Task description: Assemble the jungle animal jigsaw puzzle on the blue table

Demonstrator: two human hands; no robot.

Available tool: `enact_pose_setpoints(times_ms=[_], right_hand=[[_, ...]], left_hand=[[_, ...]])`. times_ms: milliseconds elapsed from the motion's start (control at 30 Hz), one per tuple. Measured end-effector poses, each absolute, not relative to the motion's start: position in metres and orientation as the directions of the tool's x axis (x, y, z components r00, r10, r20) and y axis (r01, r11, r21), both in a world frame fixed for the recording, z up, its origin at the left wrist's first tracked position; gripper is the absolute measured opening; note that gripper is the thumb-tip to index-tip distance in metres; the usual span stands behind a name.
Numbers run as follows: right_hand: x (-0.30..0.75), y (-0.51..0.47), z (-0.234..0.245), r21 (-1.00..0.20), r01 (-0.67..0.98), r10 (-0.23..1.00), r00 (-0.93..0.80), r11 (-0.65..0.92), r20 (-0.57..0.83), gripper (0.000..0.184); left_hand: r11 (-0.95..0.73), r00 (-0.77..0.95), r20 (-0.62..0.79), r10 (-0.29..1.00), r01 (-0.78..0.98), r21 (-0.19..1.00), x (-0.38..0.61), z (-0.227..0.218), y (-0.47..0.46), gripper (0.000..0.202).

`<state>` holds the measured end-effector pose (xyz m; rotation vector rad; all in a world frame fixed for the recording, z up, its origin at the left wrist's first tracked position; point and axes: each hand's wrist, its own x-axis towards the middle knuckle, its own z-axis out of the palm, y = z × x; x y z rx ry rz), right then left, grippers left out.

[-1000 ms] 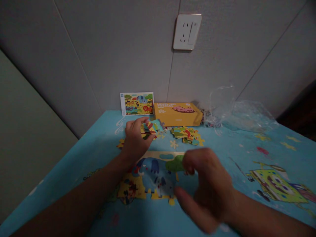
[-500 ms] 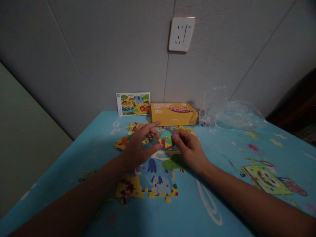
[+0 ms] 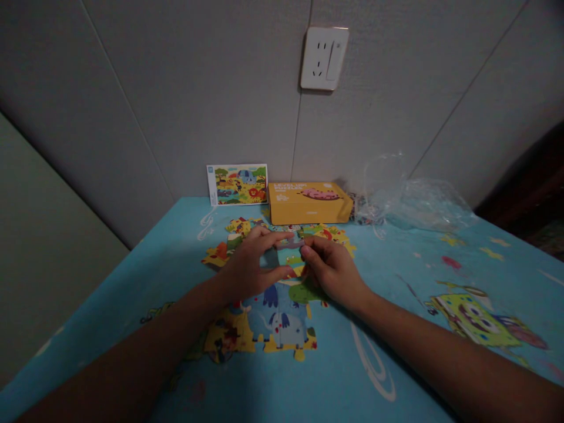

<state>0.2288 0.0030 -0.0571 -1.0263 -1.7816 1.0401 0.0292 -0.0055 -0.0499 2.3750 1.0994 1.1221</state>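
The yellow box (image 3: 311, 212) reads "LEVEL UP" and "PUZZLES" in pale capitals; its smaller print is too faint to read. Left of it, a picture card (image 3: 241, 185) with an elephant and a lion leans on the wall (image 3: 198, 94). The puzzle piece (image 3: 289, 257) is between the two hands, at the far edge of the partly joined elephant puzzle (image 3: 282, 329). The right hand (image 3: 333, 269) pinches its right side between thumb and fingers. The left hand (image 3: 247, 264) has thumb and forefinger spread around its left side; whether they press on it, I cannot tell. Beneath lies a light-blue tablecloth (image 3: 423, 382) with a SpongeBob print (image 3: 476, 320). The wall is grey panelling with a white socket plate (image 3: 325, 59); clear plastic bag (image 3: 434, 205) at right.
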Motion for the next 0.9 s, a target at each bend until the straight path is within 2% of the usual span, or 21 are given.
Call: enact_pose_setpoints(times_ms=[167, 367, 500, 600, 733, 800, 900], right_hand=[[0.228, 0.000, -0.054, -0.912, 0.268, 0.920, -0.326, 0.309, 0.216, 0.024], [0.226, 0.001, -0.054, -0.912, 0.246, 0.902, -0.367, 0.329, 0.227, 0.022], [0.232, 0.006, -0.051, -0.836, 0.372, 0.899, -0.331, 0.403, 0.286, 0.021], [0.248, 0.020, -0.044, -0.732, 0.538, 0.906, -0.185, 0.418, 0.381, 0.029], [0.270, 0.044, -0.038, -0.516, 0.815, 0.916, -0.043, 0.264, 0.400, 0.034], [0.276, 0.053, -0.040, -0.438, 0.875, 0.932, -0.041, 0.207, 0.359, 0.032], [0.278, 0.061, -0.045, -0.381, 0.906, 0.942, -0.054, 0.185, 0.331, 0.031]], left_hand=[[-0.719, 0.510, 0.509, 0.693, 0.538, 0.440, 0.029, -0.052, -0.006, 0.077], [-0.712, 0.492, 0.530, 0.691, 0.589, 0.381, 0.029, -0.053, -0.004, 0.076], [-0.694, 0.462, 0.554, 0.693, 0.636, 0.338, 0.027, -0.054, 0.000, 0.077], [-0.558, 0.319, 0.576, 0.753, 0.774, 0.300, 0.023, -0.060, 0.006, 0.076], [-0.215, 0.043, 0.536, 0.843, 0.941, 0.262, 0.017, -0.071, 0.013, 0.074], [-0.117, -0.035, 0.500, 0.865, 0.956, 0.269, 0.014, -0.075, 0.015, 0.074], [-0.084, -0.065, 0.463, 0.884, 0.952, 0.294, 0.012, -0.076, 0.017, 0.066]])
